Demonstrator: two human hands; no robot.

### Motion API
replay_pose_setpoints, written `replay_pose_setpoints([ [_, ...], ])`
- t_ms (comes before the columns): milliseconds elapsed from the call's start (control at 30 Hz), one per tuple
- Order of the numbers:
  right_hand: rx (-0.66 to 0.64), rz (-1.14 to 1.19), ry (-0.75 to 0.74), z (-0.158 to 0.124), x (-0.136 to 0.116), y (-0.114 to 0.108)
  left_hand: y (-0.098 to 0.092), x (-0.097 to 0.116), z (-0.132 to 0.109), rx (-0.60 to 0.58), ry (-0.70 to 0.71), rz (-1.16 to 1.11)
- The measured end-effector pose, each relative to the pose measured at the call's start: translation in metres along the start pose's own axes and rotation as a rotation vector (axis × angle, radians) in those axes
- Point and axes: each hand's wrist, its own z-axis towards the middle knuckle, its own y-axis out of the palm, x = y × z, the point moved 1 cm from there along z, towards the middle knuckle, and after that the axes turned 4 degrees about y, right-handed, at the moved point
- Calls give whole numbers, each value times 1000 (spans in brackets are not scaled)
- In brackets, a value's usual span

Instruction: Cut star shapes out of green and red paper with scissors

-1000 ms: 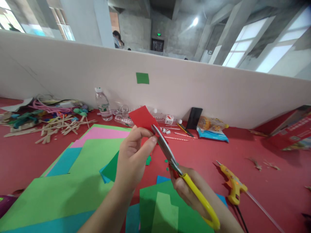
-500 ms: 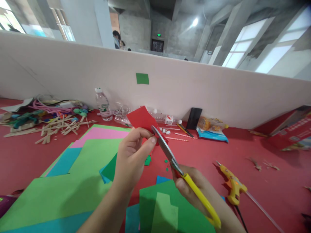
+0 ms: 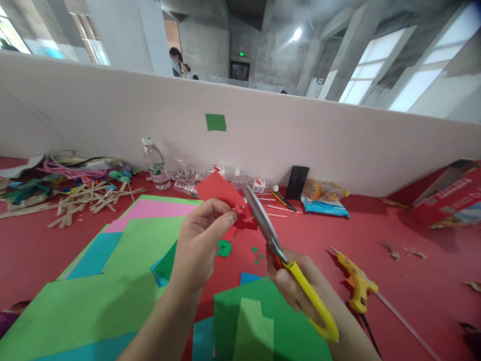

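Between thumb and fingers, my left hand (image 3: 205, 238) pinches a piece of red paper (image 3: 218, 190) with a notched lower edge. My right hand (image 3: 296, 281) is closed around the yellow handles of a pair of scissors (image 3: 268, 228). The blades look nearly together and point up and left, just right of the red paper's edge. Below the paper lie a cut green paper piece (image 3: 224, 248) and several tiny green scraps (image 3: 257, 254). Nearer to me is a dark green sheet (image 3: 300, 321) with a light green strip (image 3: 253, 331) on it.
Light green sheets (image 3: 78, 311) cover the left side. A yellow glue gun (image 3: 356, 283) with its cord lies at right. Along the white partition (image 3: 263, 130) are a water bottle (image 3: 156, 165), a black phone (image 3: 296, 182) and a snack packet (image 3: 326, 205). Wooden sticks (image 3: 90, 200) pile up at left.
The scissors have come away from the red paper, slightly right and up. The red paper has turned, so its notched edge shows more. The view has shifted slightly.
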Motion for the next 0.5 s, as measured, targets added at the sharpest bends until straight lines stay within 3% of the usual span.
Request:
replay_pose_setpoints([
  [67, 91, 33, -4, 1, 2, -2, -2, -7, 3, -29, -82, 10],
  [167, 249, 89, -16, 8, 4, -5, 1, -20, 5, -196, -205, 79],
  [267, 255, 172, -24, 18, 10, -4, 12, -28, 2, -300, -256, 121],
  [367, 259, 275, -8, 25, 18, -2, 23, -26, -1, -346, -292, 156],
  [500, 440, 421, -64, 29, 25, -12, 19, -26, 6, -388, -199, 311],
])
